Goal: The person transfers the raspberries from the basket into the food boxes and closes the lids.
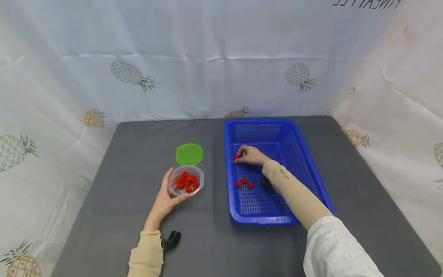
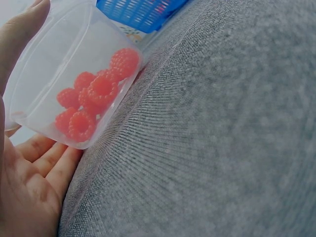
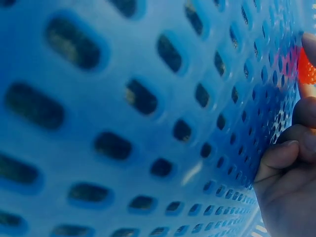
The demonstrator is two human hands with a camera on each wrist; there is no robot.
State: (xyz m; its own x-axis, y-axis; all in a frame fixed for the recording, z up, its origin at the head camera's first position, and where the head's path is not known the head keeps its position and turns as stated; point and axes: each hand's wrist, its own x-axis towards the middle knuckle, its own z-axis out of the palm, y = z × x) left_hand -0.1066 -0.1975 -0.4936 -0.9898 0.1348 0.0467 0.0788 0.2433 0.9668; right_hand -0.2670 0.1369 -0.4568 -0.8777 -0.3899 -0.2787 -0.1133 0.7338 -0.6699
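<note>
My left hand (image 1: 164, 202) holds a clear plastic tub (image 1: 199, 171) by its side, thumb on the near rim and fingers round the left. Several raspberries (image 2: 101, 89) lie in the bottom of the tub, which sits on the grey cloth (image 2: 212, 148). Inside the blue basket (image 1: 227, 173), my right hand (image 1: 252, 156) pinches one raspberry (image 1: 236, 157) between thumb and fingertips, close to the left wall. That same berry (image 3: 307, 69) shows at the right edge of the right wrist view. Loose raspberries (image 1: 244, 180) rest on the basket floor nearer the front.
A green lid (image 1: 189, 154) lies just behind the tub. The perforated basket stands to the right of the tub, with raised walls all round. White curtains (image 1: 207, 84) printed with pineapples hang behind the table and at both sides.
</note>
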